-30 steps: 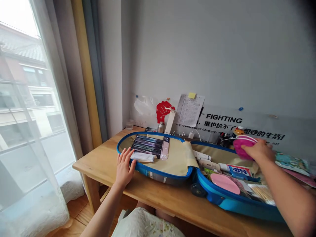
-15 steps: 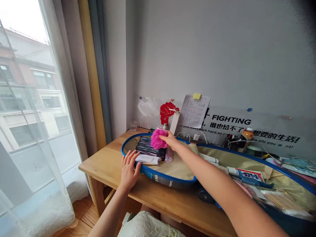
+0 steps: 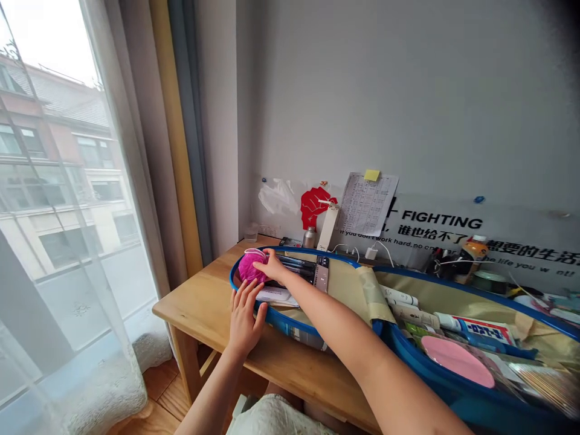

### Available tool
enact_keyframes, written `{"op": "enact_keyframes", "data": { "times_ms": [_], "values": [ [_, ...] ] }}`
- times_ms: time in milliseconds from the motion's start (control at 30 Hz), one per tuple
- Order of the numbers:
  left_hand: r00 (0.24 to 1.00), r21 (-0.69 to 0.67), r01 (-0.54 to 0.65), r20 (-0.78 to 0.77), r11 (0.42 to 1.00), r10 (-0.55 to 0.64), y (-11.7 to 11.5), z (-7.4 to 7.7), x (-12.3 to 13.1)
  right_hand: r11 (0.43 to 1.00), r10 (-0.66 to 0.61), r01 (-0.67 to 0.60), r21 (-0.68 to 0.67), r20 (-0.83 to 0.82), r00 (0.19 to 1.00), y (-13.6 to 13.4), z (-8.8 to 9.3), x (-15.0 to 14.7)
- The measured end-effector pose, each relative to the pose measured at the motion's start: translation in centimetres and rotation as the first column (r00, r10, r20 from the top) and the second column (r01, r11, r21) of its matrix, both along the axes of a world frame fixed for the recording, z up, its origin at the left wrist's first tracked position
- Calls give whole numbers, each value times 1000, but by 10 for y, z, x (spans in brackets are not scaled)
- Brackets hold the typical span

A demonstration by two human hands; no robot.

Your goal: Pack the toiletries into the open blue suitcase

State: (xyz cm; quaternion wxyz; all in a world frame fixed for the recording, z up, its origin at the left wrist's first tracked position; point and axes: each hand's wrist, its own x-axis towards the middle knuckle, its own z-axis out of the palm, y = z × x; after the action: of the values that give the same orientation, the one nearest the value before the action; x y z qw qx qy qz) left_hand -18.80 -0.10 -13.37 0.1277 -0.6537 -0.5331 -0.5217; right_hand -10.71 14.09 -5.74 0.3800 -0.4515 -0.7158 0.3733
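Observation:
My right hand (image 3: 275,266) is closed on a bright pink bath puff (image 3: 252,266) with a white band at its top. It holds the puff at the far left end of an open suitcase half (image 3: 347,284), which has a blue rim and beige lining. My left hand (image 3: 246,317) lies over the near blue rim with its fingers outstretched, their tips close to the puff. Beside the hands, inside this half, are several dark slim packs (image 3: 296,266), a white packet (image 3: 274,294) and a pinkish flat strip (image 3: 321,275).
The other suitcase half (image 3: 408,277) holds white tubes (image 3: 399,296), a toothpaste box (image 3: 483,329), a pink oval item (image 3: 457,361) and cotton swabs (image 3: 544,377). Behind stand a metal bottle (image 3: 309,237), a plug (image 3: 371,252) with cables and an orange-topped bottle (image 3: 473,251). The wooden table (image 3: 190,302) has its edge near my lap.
My right hand has carried the pink bath puff left and down, from above the dark packs to the suitcase's left end. My left hand stays at the rim. The view has shifted slightly.

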Motion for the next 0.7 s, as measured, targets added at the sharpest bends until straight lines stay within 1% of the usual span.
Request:
{"op": "enact_keyframes", "data": {
  "times_ms": [100,200,300,367,533,700],
  "values": [
    [1000,4,4,-1,1000,-4,-1,1,0,997,67,-69,42,57,996,1,1,2],
    [1000,0,5,-5,1000,-5,-1,1,-1,981,162,-173,89,112,980,1,4,4],
    [1000,-4,0,-9,1000,0,-1,2,-1,958,251,-269,96,164,954,0,7,5],
    [1000,-4,0,-11,1000,0,-1,2,-1,950,275,-296,100,180,944,-2,10,5],
    [1000,-21,-1,-11,1000,1,-2,3,-1,960,223,-246,138,161,961,-9,24,13],
    [1000,-21,1,-12,1000,-2,-3,4,-2,977,128,-150,150,150,980,-24,44,35]
  ]
}}
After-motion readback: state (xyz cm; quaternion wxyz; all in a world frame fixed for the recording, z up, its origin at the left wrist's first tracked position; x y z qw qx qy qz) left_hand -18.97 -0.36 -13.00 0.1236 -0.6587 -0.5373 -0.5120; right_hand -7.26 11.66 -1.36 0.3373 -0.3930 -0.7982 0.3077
